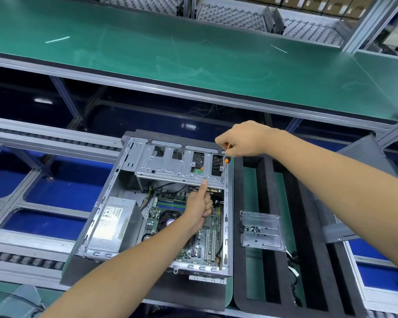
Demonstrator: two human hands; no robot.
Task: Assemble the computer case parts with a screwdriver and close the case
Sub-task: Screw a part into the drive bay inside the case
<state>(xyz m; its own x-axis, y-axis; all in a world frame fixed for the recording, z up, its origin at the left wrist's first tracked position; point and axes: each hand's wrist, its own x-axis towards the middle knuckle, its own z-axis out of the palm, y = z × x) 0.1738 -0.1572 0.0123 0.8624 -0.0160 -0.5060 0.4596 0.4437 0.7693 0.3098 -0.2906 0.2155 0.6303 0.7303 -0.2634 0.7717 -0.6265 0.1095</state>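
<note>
Our right hand (242,140) curls its fingers around the orange-and-black handle of the slim screwdriver (225,160), holding it nearly upright; its metal shaft runs down from the fingers to the near right corner of the silver sheet-metal drive cage (170,165). Our left hand (199,208) has the thumb stretched straight up, its tip pressing the near edge of that cage just left of the screwdriver tip, while the other fingers are folded into the palm and hold nothing. Below these fingers lies the green motherboard (200,237), and to their left the grey boxy power supply (115,223), all inside the open grey metal computer case (226,226) lying on its side. To the right of our hands, a clear plastic tray (261,228) with small dark screws rests on the black foam frame (238,203). Beyond our fingers stretches the green bench mat (193,53).
</note>
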